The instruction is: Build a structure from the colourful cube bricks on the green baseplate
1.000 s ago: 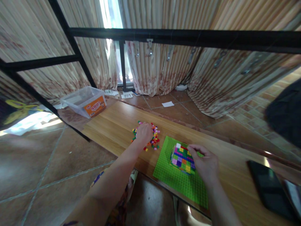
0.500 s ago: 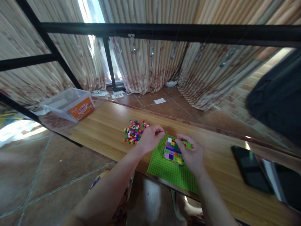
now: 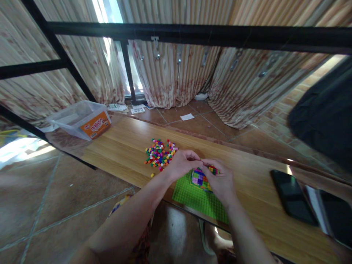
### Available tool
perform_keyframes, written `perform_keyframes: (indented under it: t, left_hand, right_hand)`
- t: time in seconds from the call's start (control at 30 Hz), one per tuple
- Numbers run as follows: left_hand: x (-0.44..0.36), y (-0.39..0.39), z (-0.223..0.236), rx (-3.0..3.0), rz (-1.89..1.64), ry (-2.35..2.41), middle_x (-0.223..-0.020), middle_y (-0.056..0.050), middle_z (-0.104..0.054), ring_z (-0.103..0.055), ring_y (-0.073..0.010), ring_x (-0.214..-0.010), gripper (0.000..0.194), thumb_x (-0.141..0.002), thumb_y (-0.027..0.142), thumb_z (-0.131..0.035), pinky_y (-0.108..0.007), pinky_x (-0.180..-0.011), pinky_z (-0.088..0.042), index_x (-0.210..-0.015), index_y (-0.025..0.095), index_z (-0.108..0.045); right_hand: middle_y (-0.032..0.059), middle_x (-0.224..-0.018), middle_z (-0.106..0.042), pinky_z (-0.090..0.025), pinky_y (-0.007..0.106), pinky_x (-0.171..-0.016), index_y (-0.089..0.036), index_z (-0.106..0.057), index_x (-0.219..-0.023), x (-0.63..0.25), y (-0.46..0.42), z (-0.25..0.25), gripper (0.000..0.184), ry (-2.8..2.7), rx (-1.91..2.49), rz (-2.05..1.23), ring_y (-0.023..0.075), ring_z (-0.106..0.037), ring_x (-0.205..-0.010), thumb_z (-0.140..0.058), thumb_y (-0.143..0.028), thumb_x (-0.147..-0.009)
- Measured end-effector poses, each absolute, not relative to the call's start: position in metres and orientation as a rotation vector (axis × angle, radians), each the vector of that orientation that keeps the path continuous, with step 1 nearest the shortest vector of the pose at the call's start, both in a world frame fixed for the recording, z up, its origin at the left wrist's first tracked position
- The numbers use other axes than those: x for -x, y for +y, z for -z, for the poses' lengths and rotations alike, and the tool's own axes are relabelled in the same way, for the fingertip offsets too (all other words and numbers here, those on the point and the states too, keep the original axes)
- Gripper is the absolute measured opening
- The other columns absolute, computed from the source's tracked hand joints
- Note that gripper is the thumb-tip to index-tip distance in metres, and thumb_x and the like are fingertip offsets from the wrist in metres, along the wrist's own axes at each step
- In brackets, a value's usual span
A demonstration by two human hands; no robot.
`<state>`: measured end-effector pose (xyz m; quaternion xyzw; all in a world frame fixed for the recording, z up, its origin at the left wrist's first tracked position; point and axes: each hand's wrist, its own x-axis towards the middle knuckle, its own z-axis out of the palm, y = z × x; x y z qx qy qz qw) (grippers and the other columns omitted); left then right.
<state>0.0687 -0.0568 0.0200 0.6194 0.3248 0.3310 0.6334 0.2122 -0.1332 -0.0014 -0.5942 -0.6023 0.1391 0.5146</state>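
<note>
A green studded baseplate point(image 3: 198, 200) lies at the front edge of the wooden table. On it stands a low block of many-coloured bricks point(image 3: 199, 179), partly covered by my hands. My left hand point(image 3: 183, 163) is closed in a pinch over the block's far left corner. From the other side my right hand point(image 3: 221, 181) reaches in, thumb and fingers pinched, its tips meeting those of the left. Whatever the fingertips hold is too small and hidden to name. A loose pile of small coloured bricks point(image 3: 158, 153) lies just left of my left hand.
A clear plastic bin point(image 3: 74, 117) with an orange label stands at the table's left end. To the right lie a black tablet-like device point(image 3: 293, 196) and another dark flat object point(image 3: 337, 214). A black metal rail point(image 3: 176, 33) crosses behind the table point(image 3: 118, 146).
My left hand has moved right, over the brick block, and its fingertips now meet those of my right hand. Before, the two hands were apart with the block's far corner showing between them.
</note>
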Motion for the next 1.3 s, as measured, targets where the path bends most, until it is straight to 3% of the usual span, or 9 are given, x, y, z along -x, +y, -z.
perform_keyframes:
  t: [0.13, 0.3, 0.5, 0.93, 1.3]
  left_hand:
    - [-0.066, -0.053, -0.017, -1.549, -0.713, 0.793, -0.064, 0.001, -0.063, -0.053, -0.0091, -0.06, 0.014, -0.074, 0.026, -0.066, -0.02, -0.058, -0.041, -0.073, 0.012, -0.068]
    - [-0.06, -0.049, -0.016, -1.815, -0.589, 0.995, -0.058, 0.001, -0.061, -0.053, -0.0104, -0.058, 0.021, -0.08, 0.018, -0.052, -0.021, -0.056, -0.038, -0.072, 0.012, -0.071]
    - [-0.059, -0.053, -0.014, -1.955, -0.417, 1.059, -0.06, -0.001, -0.064, -0.054, -0.0121, -0.059, 0.026, -0.082, 0.022, -0.051, -0.022, -0.055, -0.037, -0.077, 0.012, -0.074]
    - [-0.061, -0.054, -0.015, -1.945, -0.434, 1.045, -0.06, 0.0, -0.064, -0.053, -0.0117, -0.059, 0.028, -0.083, 0.025, -0.048, -0.021, -0.054, -0.036, -0.076, 0.012, -0.073]
    - [-0.061, -0.057, -0.019, -1.874, -0.433, 1.073, -0.061, 0.0, -0.065, -0.053, -0.0111, -0.057, 0.026, -0.083, 0.025, -0.052, -0.021, -0.053, -0.035, -0.079, 0.011, -0.073]
  right_hand:
    - [0.0026, -0.089, -0.07, -0.05, 0.034, -0.079, -0.026, -0.074, -0.088, -0.215, -0.133, 0.003, 0.015, -1.485, 1.448, -0.317, 0.0188, -0.064, -0.086, -0.064, -0.037, -0.086]
    - [0.0042, -0.093, -0.069, -0.049, 0.036, -0.081, -0.028, -0.076, -0.089, -0.216, -0.135, 0.005, 0.017, -1.551, 1.511, -0.191, 0.02, -0.062, -0.089, -0.064, -0.039, -0.086]
    - [0.006, -0.099, -0.069, -0.047, 0.039, -0.082, -0.028, -0.078, -0.087, -0.213, -0.134, 0.006, 0.015, -1.63, 1.543, -0.044, 0.0216, -0.059, -0.092, -0.064, -0.035, -0.086]
    - [0.0052, -0.099, -0.069, -0.046, 0.042, -0.09, -0.028, -0.078, -0.085, -0.216, -0.127, 0.015, 0.014, -1.484, 1.589, -0.169, 0.0223, -0.062, -0.095, -0.071, -0.04, -0.079]
    - [0.0068, -0.099, -0.071, -0.05, 0.041, -0.089, -0.024, -0.076, -0.087, -0.225, -0.121, 0.023, 0.03, -1.297, 1.597, -0.442, 0.0231, -0.064, -0.095, -0.073, -0.05, -0.073]
